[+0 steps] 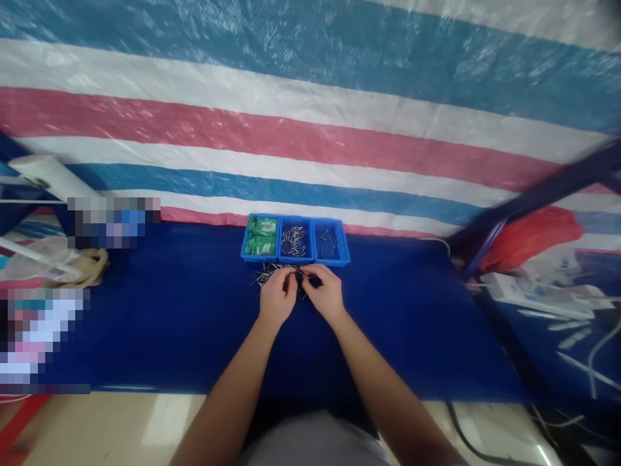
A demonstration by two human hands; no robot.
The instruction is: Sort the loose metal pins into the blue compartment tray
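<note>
Left hand [276, 298] and right hand [326, 294] close together — fingertips narrowly pinched, any held piece too small to tell — over a loose pile of slim dark-and-silver metal pieces [264, 274], on the blue table [194, 310] just before the blue plastic bins [332, 262].

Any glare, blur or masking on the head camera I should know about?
Head view: highlights on the striped sheet and floor; right side, the red plastic looks soft; left side, mosaic blocks hide two patches; centre, the thin pieces beside the left hand are too small and soft to count.
</note>
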